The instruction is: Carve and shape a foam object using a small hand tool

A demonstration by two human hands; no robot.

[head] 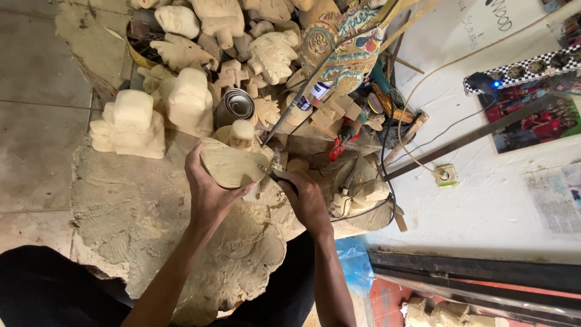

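Between both hands, pale rough-cut wooden carving (229, 165), flat-faced, dusty, unpainted.

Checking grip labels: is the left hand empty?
No, the left hand grips a pale wooden carving while the right hand works a small tool against it.

Two bare forearms, no sleeves, no watch, rings or gloves on the left hand (209, 194) or the right hand (307, 200). Black clothing over the lap and legs at the bottom edge, plain and unmarked. Fine pale dust on the fingers.
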